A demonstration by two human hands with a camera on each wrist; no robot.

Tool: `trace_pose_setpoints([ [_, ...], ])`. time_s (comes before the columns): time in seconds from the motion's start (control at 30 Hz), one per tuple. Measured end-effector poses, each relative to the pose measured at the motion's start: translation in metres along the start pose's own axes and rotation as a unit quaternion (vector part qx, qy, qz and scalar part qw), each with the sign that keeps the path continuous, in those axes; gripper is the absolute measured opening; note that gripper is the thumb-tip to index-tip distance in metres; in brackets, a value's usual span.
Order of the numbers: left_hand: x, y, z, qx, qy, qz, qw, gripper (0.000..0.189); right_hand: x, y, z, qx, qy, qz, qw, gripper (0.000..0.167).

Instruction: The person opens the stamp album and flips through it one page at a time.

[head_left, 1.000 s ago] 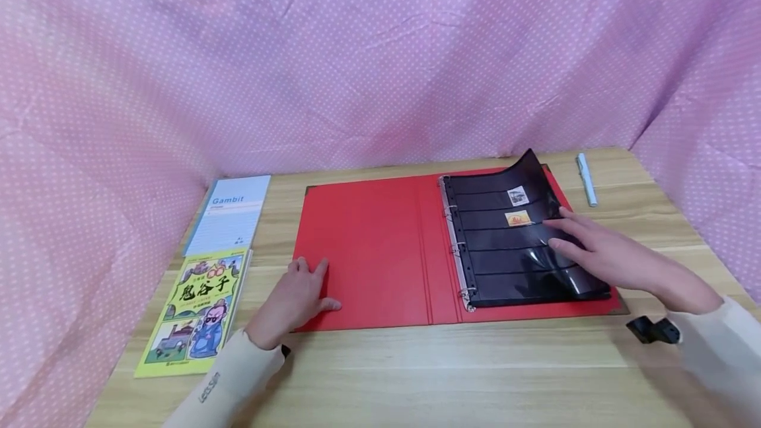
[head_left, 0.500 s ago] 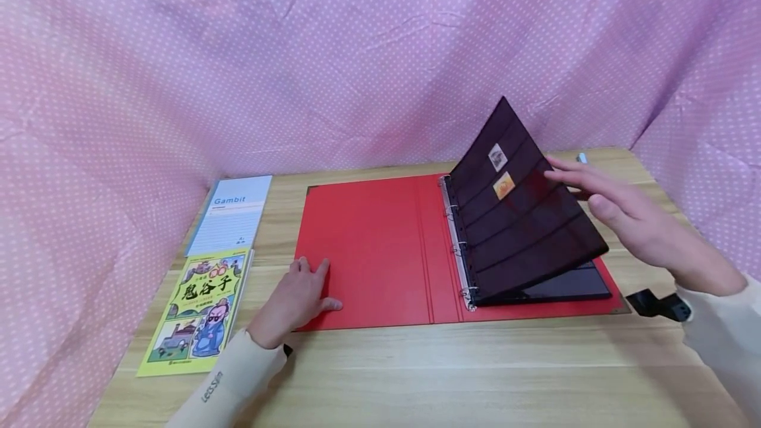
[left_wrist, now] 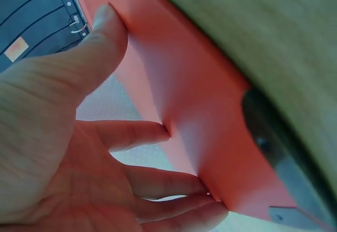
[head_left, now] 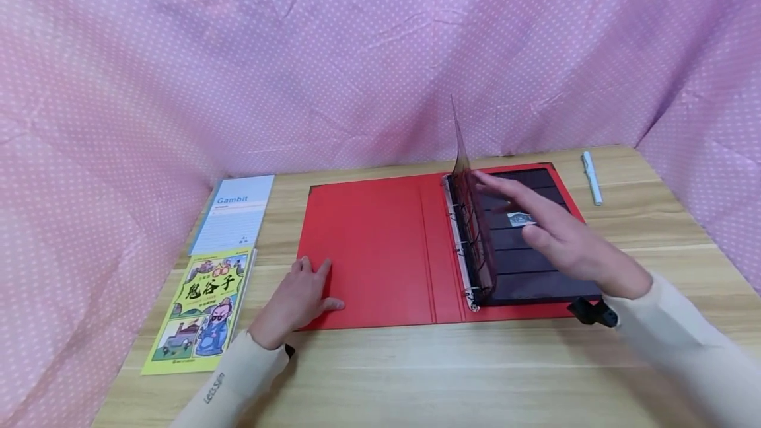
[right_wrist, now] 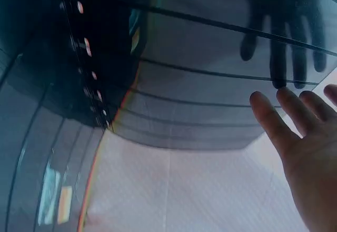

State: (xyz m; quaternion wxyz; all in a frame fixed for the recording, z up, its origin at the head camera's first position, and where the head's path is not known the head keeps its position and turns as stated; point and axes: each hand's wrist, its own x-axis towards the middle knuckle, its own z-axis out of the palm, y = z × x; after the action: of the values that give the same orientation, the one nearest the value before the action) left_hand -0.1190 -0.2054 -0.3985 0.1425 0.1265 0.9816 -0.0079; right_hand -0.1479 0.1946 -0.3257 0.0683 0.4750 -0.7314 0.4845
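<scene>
A red ring binder (head_left: 374, 249) lies open on the wooden table. One dark pocket page (head_left: 484, 263) stands nearly upright on its metal rings, bowed along its length. Against the right face of that page are the extended fingertips of my right hand (head_left: 565, 240); the right wrist view shows the fingers (right_wrist: 271, 119) mirrored in its glossy surface. Beneath lies another black page (head_left: 523, 259) with a small stamp (head_left: 518, 219) in a strip, partly hidden by the hand. My left hand (head_left: 297, 299) rests with spread fingers on the left cover's outer edge.
At the left lie a yellow comic-style book (head_left: 196, 316) and a pale blue notebook (head_left: 234, 213) marked "Gambit". A light blue pen (head_left: 592, 178) is at the back right. Pink dotted cloth (head_left: 380, 51) hangs behind the table.
The top page, bearing two stamps, has swung up from the right side to nearly upright, uncovering the page below. My right hand has moved left with it. The left hand has stayed put.
</scene>
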Motion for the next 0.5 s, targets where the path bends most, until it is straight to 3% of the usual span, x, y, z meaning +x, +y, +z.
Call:
trace_pose_setpoints([
  [0.17,0.000,-0.006,-0.010,-0.053,0.030,-0.024,0.9978,0.069,-0.004,0.005,0.019,-0.050,-0.066,0.067,0.9943,0.047],
  [0.27,0.005,-0.010,-0.026,-0.096,0.089,-0.043,0.9904,0.054,-0.011,0.012,0.035,-0.094,-0.125,0.115,0.9810,0.033],
  [0.37,0.012,-0.007,-0.045,-0.127,0.132,-0.035,0.9825,0.057,-0.017,0.019,0.052,-0.127,-0.177,0.158,0.9632,0.033],
  [0.43,0.019,0.003,-0.051,-0.129,0.134,-0.016,0.9824,0.060,-0.020,0.023,0.061,-0.129,-0.200,0.177,0.9549,0.035],
  [0.5,0.027,0.020,-0.047,-0.111,0.107,-0.001,0.9881,0.067,-0.021,0.024,0.067,-0.134,-0.216,0.193,0.9477,0.036],
])
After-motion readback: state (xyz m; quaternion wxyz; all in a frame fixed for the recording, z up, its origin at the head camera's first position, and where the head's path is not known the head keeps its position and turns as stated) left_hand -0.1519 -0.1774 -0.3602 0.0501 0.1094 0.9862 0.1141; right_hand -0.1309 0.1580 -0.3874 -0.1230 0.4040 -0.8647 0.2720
